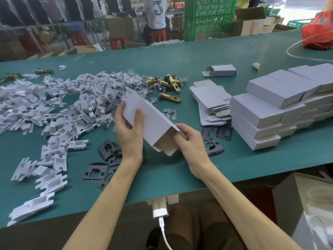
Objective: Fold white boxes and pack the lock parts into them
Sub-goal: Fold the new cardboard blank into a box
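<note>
The person has one white box [149, 121] up off the table [180, 174], tilted, held between both hands. The left hand [128, 134] grips the far end, thumb flat across the top panel and fingers wrapped behind it. The right hand [191, 143] is curled round the near, open end, where the end flap [168, 150] hangs loose just off its fingertips.

I judge the step to be squaring the sleeve and closing this near end. To do it well, the left hand should only steady the box and not squeeze, or the panels will bow. The right hand should fold in the small side tabs first, then tuck the flap along its crease so it slides inside cleanly. Whether the far end is closed I cannot tell; it should be checked before anything goes in.

The parts wait close by: brass latches [171, 83] beyond the left hand's fingertips, black plates [108, 150] beneath and beside its wrist, and white plastic inserts [54, 109] heaped off to its outer side. Flat blanks [210, 100] and the finished boxes [266, 112] lie beyond the right hand, to its outer side.
</note>
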`<state>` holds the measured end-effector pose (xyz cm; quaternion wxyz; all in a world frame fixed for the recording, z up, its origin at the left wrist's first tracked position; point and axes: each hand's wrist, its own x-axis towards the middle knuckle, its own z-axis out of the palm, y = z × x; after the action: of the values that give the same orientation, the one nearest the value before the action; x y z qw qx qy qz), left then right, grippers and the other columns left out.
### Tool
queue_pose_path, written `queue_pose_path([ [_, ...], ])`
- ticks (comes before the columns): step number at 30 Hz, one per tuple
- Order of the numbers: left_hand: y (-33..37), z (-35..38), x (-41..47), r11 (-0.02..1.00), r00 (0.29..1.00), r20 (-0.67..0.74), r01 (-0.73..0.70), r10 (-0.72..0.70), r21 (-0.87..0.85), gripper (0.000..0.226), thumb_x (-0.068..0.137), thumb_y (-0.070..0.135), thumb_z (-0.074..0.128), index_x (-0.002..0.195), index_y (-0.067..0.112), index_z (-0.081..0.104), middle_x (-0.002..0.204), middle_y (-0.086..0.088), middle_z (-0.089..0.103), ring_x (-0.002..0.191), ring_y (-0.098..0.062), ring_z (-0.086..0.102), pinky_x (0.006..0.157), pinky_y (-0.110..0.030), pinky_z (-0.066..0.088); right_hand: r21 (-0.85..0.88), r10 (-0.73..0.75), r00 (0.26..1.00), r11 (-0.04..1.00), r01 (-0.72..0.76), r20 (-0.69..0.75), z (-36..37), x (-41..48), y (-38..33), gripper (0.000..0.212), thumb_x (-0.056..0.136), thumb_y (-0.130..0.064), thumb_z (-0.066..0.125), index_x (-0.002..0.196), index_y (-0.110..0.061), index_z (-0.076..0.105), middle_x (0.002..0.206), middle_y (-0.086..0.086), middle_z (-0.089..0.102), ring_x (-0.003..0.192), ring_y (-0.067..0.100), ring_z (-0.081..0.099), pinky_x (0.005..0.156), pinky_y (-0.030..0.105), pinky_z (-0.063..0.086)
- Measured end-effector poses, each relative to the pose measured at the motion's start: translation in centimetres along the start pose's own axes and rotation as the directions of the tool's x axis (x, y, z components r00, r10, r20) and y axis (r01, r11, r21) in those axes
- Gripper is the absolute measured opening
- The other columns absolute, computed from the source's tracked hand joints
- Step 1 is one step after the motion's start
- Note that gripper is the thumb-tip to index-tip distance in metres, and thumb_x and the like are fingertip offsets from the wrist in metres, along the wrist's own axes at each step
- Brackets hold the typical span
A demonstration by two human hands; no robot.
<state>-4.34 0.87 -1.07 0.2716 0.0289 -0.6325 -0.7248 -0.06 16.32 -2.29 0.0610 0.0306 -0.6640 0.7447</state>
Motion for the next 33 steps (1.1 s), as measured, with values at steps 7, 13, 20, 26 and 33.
queue_pose_path([
  [7,0.4,0.3,-0.4,0.971,0.963,0.229,0.183,-0.144,-0.157,0.064,0.096,0.053,0.060,0.148,0.018,0.047,0.140,-0.001,0.062,0.129,-0.017,0.063,0.088,-0.037,0.061,-0.052,-0.225,0.965,0.974,0.219,-0.136,0.0,0.0,0.2,0.042,0.095,0.013,0.052,0.116,-0.015,0.075,0.114,0.002,0.072,0.111,0.020,0.067,0.091,0.036,0.058],
  [13,0.7,0.2,-0.1,0.912,0.941,0.222,0.312,-0.257,-0.266,0.057,0.098,0.039,0.066,0.143,0.007,0.049,0.113,-0.007,0.063,0.101,-0.023,0.066,0.075,-0.039,0.055,-0.446,-0.346,0.935,0.850,0.280,-0.073,0.3,-0.2,0.5,0.058,0.091,0.015,0.055,0.123,-0.030,0.073,0.127,-0.010,0.058,0.125,0.014,0.042,0.107,0.024,0.041],
  [20,0.9,-0.7,0.7,0.784,0.909,0.279,0.411,-0.311,-0.465,0.039,0.103,0.021,0.057,0.141,0.015,0.052,0.121,-0.006,0.067,0.109,-0.022,0.064,0.088,-0.039,0.060,0.030,0.051,0.991,0.998,-0.047,-0.125,-0.1,0.0,0.2,0.059,0.099,-0.006,0.058,0.152,-0.021,0.037,0.143,-0.004,0.056,0.124,0.005,0.059,0.100,0.019,0.051],
  [26,0.9,-0.6,0.3,0.837,0.863,0.445,0.416,-0.241,-0.354,0.052,0.093,0.016,0.062,0.144,0.012,0.050,0.123,-0.008,0.070,0.114,-0.023,0.066,0.091,-0.042,0.060,0.304,0.078,0.981,0.952,-0.021,-0.179,-0.3,0.5,-0.2,0.047,0.100,-0.036,0.063,0.136,-0.011,0.047,0.111,-0.005,0.076,0.104,0.020,0.072,0.096,0.047,0.058],
  [33,1.0,-0.6,0.0,0.866,0.828,0.523,0.401,-0.203,-0.299,0.050,0.098,0.007,0.062,0.146,0.006,0.050,0.129,-0.010,0.069,0.120,-0.026,0.065,0.103,-0.051,0.054,0.207,0.084,0.954,0.978,-0.024,-0.287,-0.7,0.6,0.8,0.049,0.092,-0.015,0.073,0.130,-0.023,0.043,0.106,-0.019,0.075,0.108,0.007,0.067,0.105,0.041,0.051],
])
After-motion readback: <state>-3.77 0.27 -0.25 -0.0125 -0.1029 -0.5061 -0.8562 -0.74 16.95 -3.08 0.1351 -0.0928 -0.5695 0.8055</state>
